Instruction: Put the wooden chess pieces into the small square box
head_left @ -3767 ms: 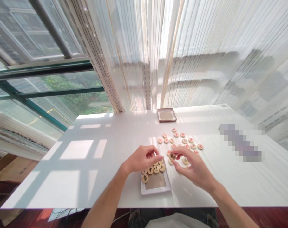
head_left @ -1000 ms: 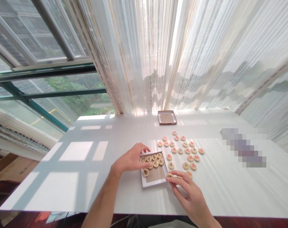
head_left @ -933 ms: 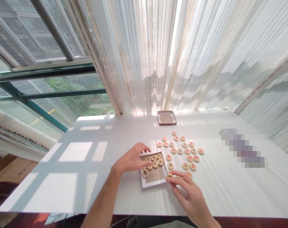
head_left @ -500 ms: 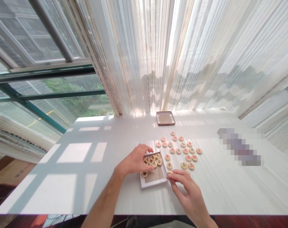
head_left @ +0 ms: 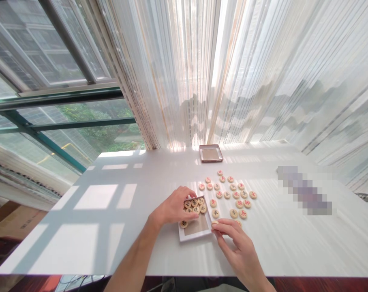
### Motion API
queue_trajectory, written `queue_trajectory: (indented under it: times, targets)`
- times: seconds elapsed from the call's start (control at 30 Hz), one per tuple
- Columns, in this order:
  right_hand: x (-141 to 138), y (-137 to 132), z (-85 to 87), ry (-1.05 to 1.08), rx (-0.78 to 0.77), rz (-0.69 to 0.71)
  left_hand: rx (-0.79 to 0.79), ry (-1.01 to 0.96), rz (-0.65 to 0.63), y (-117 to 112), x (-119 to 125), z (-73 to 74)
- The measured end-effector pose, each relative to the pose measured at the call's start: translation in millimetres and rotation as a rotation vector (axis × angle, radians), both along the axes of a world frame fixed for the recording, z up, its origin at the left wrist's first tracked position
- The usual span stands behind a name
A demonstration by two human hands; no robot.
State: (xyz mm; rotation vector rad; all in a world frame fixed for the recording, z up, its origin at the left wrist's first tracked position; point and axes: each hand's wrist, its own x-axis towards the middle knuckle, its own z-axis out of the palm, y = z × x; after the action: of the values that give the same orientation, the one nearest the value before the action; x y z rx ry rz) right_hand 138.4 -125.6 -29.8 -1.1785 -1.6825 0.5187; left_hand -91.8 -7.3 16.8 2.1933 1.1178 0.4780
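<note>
A shallow white box (head_left: 196, 237) with a brown bottom lies on the table, rows of black-lettered Chinese chess pieces (head_left: 194, 202) in its far part. My left hand (head_left: 174, 205) rests over its left side, fingers at the far rim and thumb spread across the pieces; some pieces are hidden under it. Just right of the box, my right hand (head_left: 237, 241) pinches one Chinese chess piece (head_left: 215, 222) between thumb and fingers beside the rim. Loose pieces (head_left: 236, 194) with red and black characters lie face up beyond and to the right; one is partly covered by my right hand.
A second shallow box part (head_left: 211, 153), brown-edged, stands near the table's far edge. A blurred-out object (head_left: 305, 190) lies on the right. The white table (head_left: 95, 239) carries window-shaped sunlight patches. Sheer curtains (head_left: 187, 73) and a window border it behind.
My right hand has edged very slightly left with the piece, closer to the box rim. The left hand stays over the box. The whole view has shifted a little.
</note>
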Motion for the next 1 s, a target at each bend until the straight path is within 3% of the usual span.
queue_trajectory:
  times: [0.6, 0.73, 0.83, 1.0]
  targets:
    - [1, 1, -1.0, 0.072, -0.047, 0.025, 0.189, -0.017, -0.004, -3, 21, -4.6]
    - [0, 0, -1.2, 0.135, -0.079, 0.021, 0.222, -0.111, 0.037, -4, 20, -0.2]
    - [-2, 0, -2.5, 0.198, -0.127, 0.003, 0.177, -0.237, 0.032, -8, 20, 4.5]
    - [-2, 1, -5.2, 0.216, -0.159, -0.022, -0.060, -0.313, -0.084, -20, 27, 9.3]
